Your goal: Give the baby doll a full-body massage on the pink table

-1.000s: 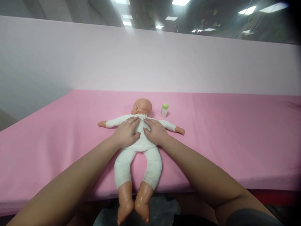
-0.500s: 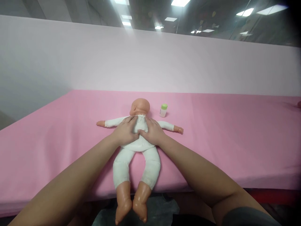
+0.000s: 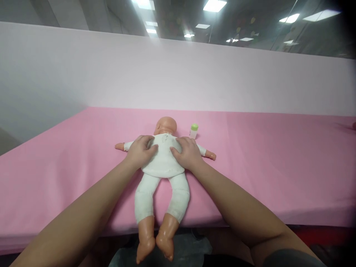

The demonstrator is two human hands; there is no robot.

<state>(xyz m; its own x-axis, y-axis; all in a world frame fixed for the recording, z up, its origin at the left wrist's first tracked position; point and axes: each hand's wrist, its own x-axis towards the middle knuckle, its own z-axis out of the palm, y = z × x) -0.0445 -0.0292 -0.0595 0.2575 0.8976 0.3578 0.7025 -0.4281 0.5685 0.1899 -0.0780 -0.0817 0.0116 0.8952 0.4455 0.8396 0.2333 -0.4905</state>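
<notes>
A baby doll (image 3: 163, 159) with a white cloth body lies face down, its head at the far end and its arms spread. Its bare plastic feet hang past the near edge of the pink-covered table (image 3: 264, 167). On the left side of the doll's upper back rests my left hand (image 3: 141, 150), thumb apart from the fingers. My right hand (image 3: 189, 151) lies on the right side of the back, near the shoulder, its thumb also apart. Neither hand grips anything. Parts of the doll's upper arms are hidden under my hands.
A small bottle with a green cap (image 3: 194, 131) stands upright to the right of the doll's head. Behind the table rises a white wall panel (image 3: 194, 78), with dark glass above it reflecting ceiling lights. A small reddish object (image 3: 354, 126) shows at the far right edge.
My hands have moved apart, from the middle of the doll's back out to its two sides. The doll and the bottle stay in place.
</notes>
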